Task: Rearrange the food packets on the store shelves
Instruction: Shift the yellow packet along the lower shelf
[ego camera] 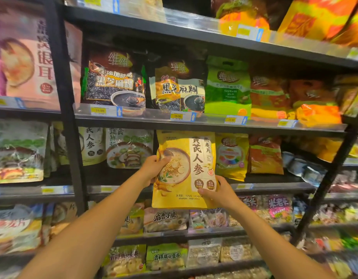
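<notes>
A large yellow oat packet with a bowl picture and red-brown characters is held upright in front of the middle shelf. My left hand grips its left edge at mid height. My right hand grips its lower right corner, thumb across the front. The packet covers a gap between a vegetable-picture packet on its left and a smaller yellow packet on its right. A matching pale oat packet stands further left on the same shelf.
Above, a shelf holds two dark sesame-paste bags, a green soy-milk bag and orange bags. Lower shelves carry snack packets. A black upright post divides the shelving; another slants at the right.
</notes>
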The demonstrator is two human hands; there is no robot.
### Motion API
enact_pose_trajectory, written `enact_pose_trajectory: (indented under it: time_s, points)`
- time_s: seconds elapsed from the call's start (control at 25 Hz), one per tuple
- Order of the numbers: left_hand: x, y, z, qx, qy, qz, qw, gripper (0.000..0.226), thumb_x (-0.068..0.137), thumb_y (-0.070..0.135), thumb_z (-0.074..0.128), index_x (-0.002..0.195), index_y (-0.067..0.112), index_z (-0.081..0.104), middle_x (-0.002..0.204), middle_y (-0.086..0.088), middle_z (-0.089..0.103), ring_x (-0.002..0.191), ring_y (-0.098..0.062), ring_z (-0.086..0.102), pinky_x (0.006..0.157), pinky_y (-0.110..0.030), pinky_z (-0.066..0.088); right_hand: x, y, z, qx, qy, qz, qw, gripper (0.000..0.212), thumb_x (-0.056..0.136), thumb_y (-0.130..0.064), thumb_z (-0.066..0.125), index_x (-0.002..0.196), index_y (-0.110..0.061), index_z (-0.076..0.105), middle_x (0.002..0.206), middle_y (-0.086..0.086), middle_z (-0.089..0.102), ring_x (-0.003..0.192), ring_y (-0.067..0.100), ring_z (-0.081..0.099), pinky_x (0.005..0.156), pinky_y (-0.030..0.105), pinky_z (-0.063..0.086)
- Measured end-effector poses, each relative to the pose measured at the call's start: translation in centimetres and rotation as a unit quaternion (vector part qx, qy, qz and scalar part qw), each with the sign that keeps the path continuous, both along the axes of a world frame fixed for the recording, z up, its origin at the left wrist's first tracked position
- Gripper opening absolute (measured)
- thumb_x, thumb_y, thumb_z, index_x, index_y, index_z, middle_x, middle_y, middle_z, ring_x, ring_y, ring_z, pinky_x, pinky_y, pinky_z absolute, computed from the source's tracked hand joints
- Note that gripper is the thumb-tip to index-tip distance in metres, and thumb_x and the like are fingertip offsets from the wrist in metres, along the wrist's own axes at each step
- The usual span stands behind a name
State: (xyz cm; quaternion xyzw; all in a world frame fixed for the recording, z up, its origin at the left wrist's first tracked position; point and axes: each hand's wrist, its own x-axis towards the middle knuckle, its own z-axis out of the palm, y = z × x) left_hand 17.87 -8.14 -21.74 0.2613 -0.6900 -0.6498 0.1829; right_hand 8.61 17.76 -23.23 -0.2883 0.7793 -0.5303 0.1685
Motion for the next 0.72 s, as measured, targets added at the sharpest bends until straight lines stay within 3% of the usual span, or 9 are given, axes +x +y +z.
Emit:
enact_pose_trajectory:
  time_s: [0.12,0.28,0.4,0.56,0.72]
  points:
    - [3.2,2.4,-0.5,-0.002,0.002,0.006,1.000,0.040,0.091,0.051,0.072,0.112,0.016,0.072,0.107,-0.008,0.079,0.101,-0.028,0.076,0.097,-0.057,0.057,2.2,2.1,-0.9,0.003,-0.004,0.011,1.000,0.043,0.087,-0.017,0.083,0.112,-0.029,0.050,0.098,-0.020,0.063,0.087,-0.005,0.061,0.063,0.015,0.049]
    - [7.9,5.0,-1.7,-0.050,0.012,0.047,0.998,0.046,0.091,0.049,0.072,0.109,0.007,0.074,0.108,-0.014,0.077,0.103,-0.032,0.074,0.095,-0.056,0.056,5.3,4.5,-2.5,0.002,-0.006,0.027,1.000,0.060,0.084,-0.018,0.085,0.127,-0.025,0.042,0.101,-0.019,0.061,0.088,-0.006,0.059,0.058,0.010,0.048]
    - [11.5,6.6,-2.2,-0.076,0.023,0.075,0.994,0.045,0.088,0.051,0.073,0.108,0.010,0.074,0.106,-0.012,0.077,0.103,-0.029,0.073,0.097,-0.056,0.057,7.5,5.1,-3.6,0.008,0.009,0.033,0.999,0.076,0.080,-0.021,0.089,0.141,-0.016,0.043,0.110,-0.014,0.065,0.097,0.000,0.064,0.069,0.015,0.051]
    - [17.0,8.2,-2.0,-0.122,0.048,0.100,0.986,0.032,0.096,0.043,0.069,0.109,0.014,0.071,0.110,-0.011,0.074,0.104,-0.025,0.069,0.096,-0.048,0.054,11.4,5.2,-4.0,0.010,0.029,0.060,0.998,0.062,0.081,-0.019,0.088,0.127,-0.028,0.047,0.108,-0.016,0.066,0.093,-0.004,0.063,0.062,0.010,0.051]
    - [22.2,7.3,-2.1,-0.125,0.050,0.126,0.983,0.025,0.097,0.042,0.068,0.110,0.020,0.069,0.110,-0.002,0.074,0.104,-0.018,0.068,0.095,-0.045,0.054,14.4,2.9,-4.8,0.010,0.051,0.084,0.995,0.079,0.076,-0.027,0.092,0.141,-0.021,0.046,0.124,-0.008,0.068,0.102,0.000,0.066,0.064,0.014,0.054]
